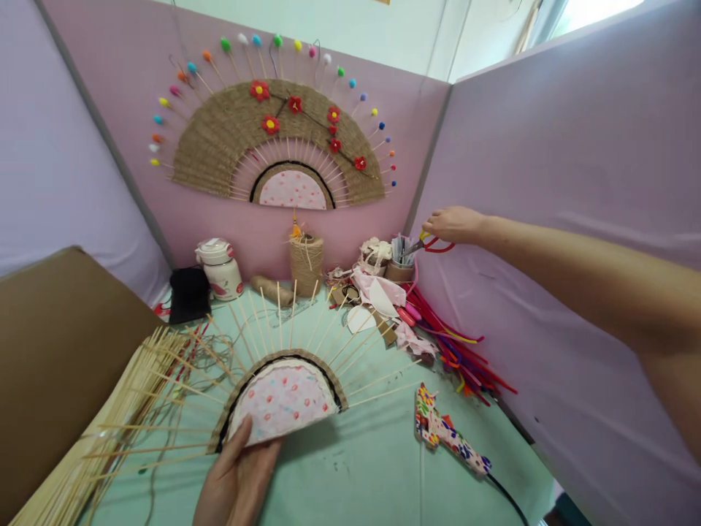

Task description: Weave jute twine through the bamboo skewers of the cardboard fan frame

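My left hand [238, 471] grips a half-round fan frame [285, 398] by its lower edge, thumb in front and fingers behind. Pink patterned fabric covers its middle, a black and twine-brown rim curves around it, and thin wooden sticks fan outward. Stretched out to the far right, my right hand [453, 223] is closed on the handles of scissors [430, 244] with red and yellow grips. The scissors' blades point left, at a cup of tools [399, 270]; whether the tips are inside it I cannot tell.
A glue gun [449, 431] with a cord lies at right, near coloured pipe cleaners [454, 340]. Bundled sticks [104, 416] lie at left. Behind stand a white jar [222, 274] and a twine spool [307, 264]. A finished fan [213, 135] hangs on the partition.
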